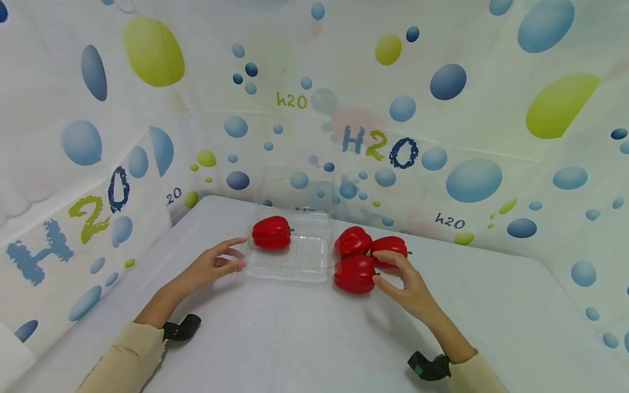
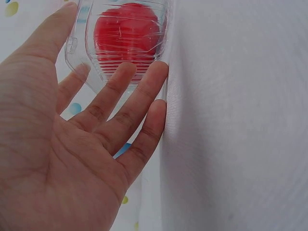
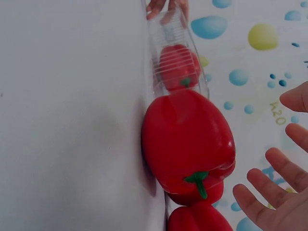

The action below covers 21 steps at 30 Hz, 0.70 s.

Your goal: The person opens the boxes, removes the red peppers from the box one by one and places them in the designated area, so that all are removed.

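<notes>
A clear plastic box (image 1: 307, 256) stands with its lid (image 1: 297, 185) raised at the back. Inside its left part lies a red bell pepper (image 1: 272, 233) with a green stem. My left hand (image 1: 211, 267) has its fingers spread, with fingertips (image 2: 156, 72) right at the box's left wall. Three more red bell peppers are grouped just right of the box: a front one (image 1: 354, 274), a back one (image 1: 352, 242) and a right one (image 1: 391, 245). My right hand (image 1: 411, 292) hovers beside the front and right peppers, thumb and fingers apart, with nothing in its grasp.
A white cloth (image 1: 275, 327) covers the table. Behind and at the left hangs a white curtain (image 1: 206, 98) with blue and green dots, close behind the raised lid. Each wrist wears a black camera, on the left (image 1: 183, 328) and on the right (image 1: 428, 367).
</notes>
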Each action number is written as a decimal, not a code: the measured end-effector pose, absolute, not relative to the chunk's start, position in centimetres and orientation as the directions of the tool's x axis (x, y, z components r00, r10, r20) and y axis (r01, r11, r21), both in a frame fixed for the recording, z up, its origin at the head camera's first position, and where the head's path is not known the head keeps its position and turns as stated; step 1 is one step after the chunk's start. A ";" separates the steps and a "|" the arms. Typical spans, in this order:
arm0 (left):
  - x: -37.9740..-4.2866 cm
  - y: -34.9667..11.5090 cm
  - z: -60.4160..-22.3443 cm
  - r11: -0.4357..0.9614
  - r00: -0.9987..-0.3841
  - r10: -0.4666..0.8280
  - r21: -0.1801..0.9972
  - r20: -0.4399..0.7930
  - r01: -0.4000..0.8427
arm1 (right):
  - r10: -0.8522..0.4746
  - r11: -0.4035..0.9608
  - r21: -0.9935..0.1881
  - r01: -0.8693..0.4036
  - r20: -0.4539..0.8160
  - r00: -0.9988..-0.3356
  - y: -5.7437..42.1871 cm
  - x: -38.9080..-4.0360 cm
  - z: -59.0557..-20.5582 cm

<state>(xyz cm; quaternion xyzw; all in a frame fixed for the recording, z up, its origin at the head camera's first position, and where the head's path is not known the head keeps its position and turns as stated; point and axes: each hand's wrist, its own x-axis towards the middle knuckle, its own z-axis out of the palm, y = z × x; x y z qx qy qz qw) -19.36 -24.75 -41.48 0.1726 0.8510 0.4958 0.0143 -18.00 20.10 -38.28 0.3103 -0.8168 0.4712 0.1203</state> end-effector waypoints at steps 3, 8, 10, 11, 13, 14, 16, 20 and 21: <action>-19.4 -24.8 -41.6 0.446 -0.939 0.312 0.850 0.148 0.281 | -0.403 0.335 -0.705 -0.625 0.492 -0.771 19.9 -17.9 -38.2; -19.3 -24.9 -41.6 0.448 -0.945 0.299 0.854 0.134 0.263 | -0.413 0.309 -0.723 -0.618 0.484 -0.772 19.3 -18.0 -38.3; -19.3 -24.9 -41.6 0.440 -0.943 0.304 0.859 0.132 0.262 | -0.417 0.306 -0.732 -0.609 0.473 -0.776 19.1 -18.0 -38.3; -19.2 -24.9 -41.5 0.436 -0.942 0.309 0.860 0.133 0.264 | -0.417 0.305 -0.737 -0.603 0.466 -0.780 19.0 -18.0 -38.3; -19.2 -24.8 -41.4 0.427 -0.938 0.318 0.863 0.134 0.269 | -0.419 0.311 -0.740 -0.597 0.457 -0.785 18.9 -17.9 -38.4; -19.2 -24.8 -41.3 0.423 -0.937 0.323 0.865 0.135 0.270 | -0.419 0.317 -0.738 -0.596 0.455 -0.786 18.9 -17.9 -38.5; -19.2 -24.7 -41.2 0.417 -0.935 0.328 0.867 0.136 0.272 | -0.414 0.330 -0.730 -0.599 0.458 -0.787 18.9 -17.8 -38.5; -19.2 -24.7 -41.1 0.419 -0.935 0.327 0.866 0.138 0.274 | -0.409 0.338 -0.716 -0.611 0.473 -0.781 18.8 -17.9 -38.3; -19.2 -24.8 -41.1 0.420 -0.935 0.326 0.864 0.142 0.278 | -0.409 0.333 -0.716 -0.614 0.477 -0.778 18.7 -17.9 -38.2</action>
